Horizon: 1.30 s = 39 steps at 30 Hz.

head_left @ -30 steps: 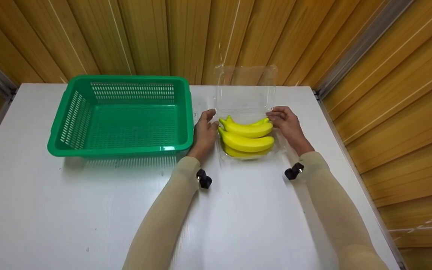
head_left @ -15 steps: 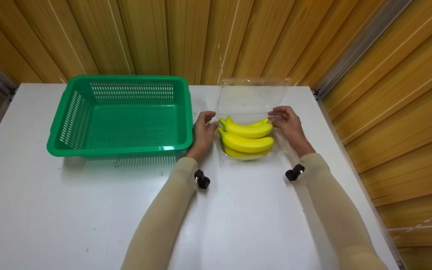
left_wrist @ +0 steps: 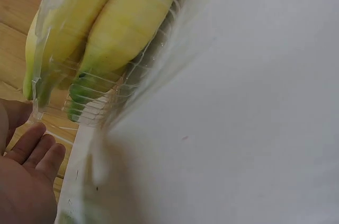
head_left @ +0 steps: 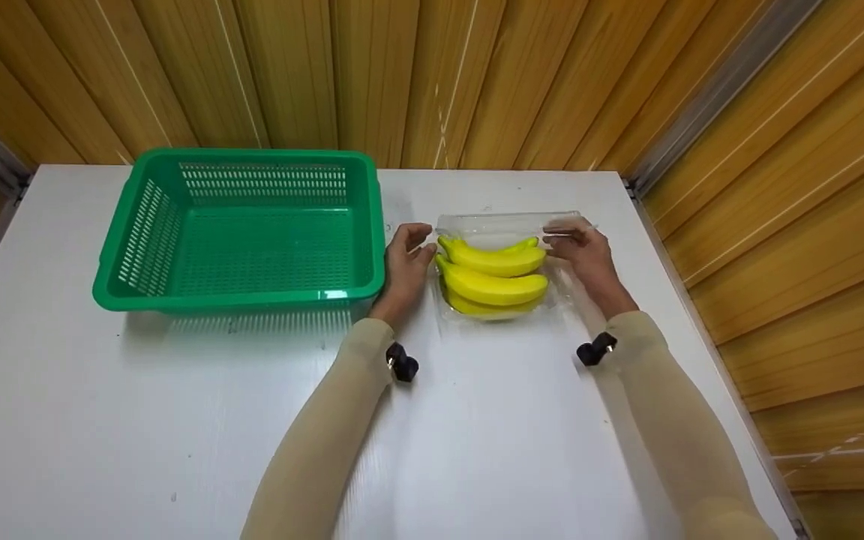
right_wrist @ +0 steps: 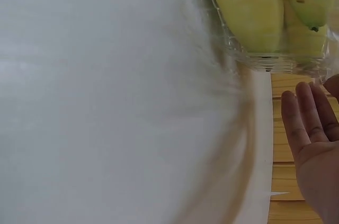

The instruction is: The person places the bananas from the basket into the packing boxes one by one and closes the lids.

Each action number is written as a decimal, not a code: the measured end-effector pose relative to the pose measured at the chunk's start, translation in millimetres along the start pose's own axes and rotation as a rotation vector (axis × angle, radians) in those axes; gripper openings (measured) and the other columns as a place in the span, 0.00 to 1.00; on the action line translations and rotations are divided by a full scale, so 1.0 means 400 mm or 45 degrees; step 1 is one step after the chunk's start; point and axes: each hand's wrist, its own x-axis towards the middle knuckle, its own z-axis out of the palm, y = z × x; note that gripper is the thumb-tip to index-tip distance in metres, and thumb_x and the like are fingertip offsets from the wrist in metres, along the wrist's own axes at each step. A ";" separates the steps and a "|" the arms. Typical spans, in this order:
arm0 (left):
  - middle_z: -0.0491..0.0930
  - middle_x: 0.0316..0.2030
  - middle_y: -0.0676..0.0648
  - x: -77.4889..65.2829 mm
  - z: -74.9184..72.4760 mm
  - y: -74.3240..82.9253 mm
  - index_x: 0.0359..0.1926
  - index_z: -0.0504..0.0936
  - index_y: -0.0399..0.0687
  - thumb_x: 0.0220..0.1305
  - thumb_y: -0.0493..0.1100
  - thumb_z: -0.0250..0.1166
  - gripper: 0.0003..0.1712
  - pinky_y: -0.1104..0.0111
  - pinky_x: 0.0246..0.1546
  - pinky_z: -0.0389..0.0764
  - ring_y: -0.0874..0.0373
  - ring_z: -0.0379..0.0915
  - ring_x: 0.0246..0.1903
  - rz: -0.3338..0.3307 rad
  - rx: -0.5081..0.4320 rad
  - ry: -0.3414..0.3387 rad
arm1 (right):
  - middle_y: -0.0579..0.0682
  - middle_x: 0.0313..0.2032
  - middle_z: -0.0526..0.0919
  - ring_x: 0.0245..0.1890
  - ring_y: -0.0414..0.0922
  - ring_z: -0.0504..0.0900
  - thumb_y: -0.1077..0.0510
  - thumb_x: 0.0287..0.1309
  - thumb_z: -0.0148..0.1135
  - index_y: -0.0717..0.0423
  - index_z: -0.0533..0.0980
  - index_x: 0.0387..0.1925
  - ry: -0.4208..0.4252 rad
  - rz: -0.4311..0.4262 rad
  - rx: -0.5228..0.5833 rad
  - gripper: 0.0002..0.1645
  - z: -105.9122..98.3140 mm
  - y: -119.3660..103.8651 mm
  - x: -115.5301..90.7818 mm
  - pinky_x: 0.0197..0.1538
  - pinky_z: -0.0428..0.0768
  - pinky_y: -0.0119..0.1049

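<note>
Yellow bananas point(head_left: 496, 289) lie side by side in a clear plastic clamshell box point(head_left: 511, 313) on the white table. The box's hinged lid point(head_left: 492, 222) shows as a narrow clear band along the back. My left hand point(head_left: 406, 274) is at the box's left side, thumb and fingers parted and loosely bent by the rim. At the opposite side my right hand point(head_left: 589, 259) has its fingertips near the back right corner, partly behind clear plastic. In the right wrist view its fingers point(right_wrist: 298, 121) are fairly straight. Whether either thumb touches the rim is hard to tell.
A green slotted basket point(head_left: 252, 302) stands just left of my left hand, close to its wrist. Wood-look panels point(head_left: 372, 82) rise behind the table point(head_left: 177, 420) and along its right side.
The box's lid has swung down from upright to a low, narrow band. My right hand has shifted slightly to the right; my left hand has hardly moved.
</note>
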 end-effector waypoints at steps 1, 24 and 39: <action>0.77 0.66 0.42 -0.003 0.000 0.001 0.65 0.75 0.41 0.79 0.34 0.60 0.17 0.63 0.71 0.72 0.50 0.72 0.69 -0.018 -0.016 -0.004 | 0.62 0.63 0.80 0.58 0.48 0.82 0.60 0.77 0.60 0.65 0.74 0.68 -0.009 0.019 0.009 0.23 -0.003 0.001 -0.003 0.61 0.84 0.42; 0.68 0.77 0.44 -0.062 -0.006 0.022 0.79 0.68 0.42 0.80 0.56 0.60 0.36 0.60 0.72 0.71 0.50 0.66 0.74 -0.136 -0.148 -0.094 | 0.65 0.70 0.74 0.61 0.53 0.81 0.37 0.82 0.44 0.59 0.66 0.79 -0.177 0.089 0.062 0.40 -0.032 -0.009 -0.057 0.65 0.80 0.47; 0.62 0.80 0.44 -0.087 0.000 0.017 0.80 0.64 0.37 0.75 0.38 0.59 0.36 0.64 0.74 0.67 0.50 0.61 0.77 -0.057 -0.098 -0.113 | 0.61 0.69 0.74 0.64 0.48 0.77 0.57 0.80 0.51 0.52 0.64 0.81 -0.221 0.134 0.015 0.33 -0.035 0.000 -0.090 0.61 0.79 0.35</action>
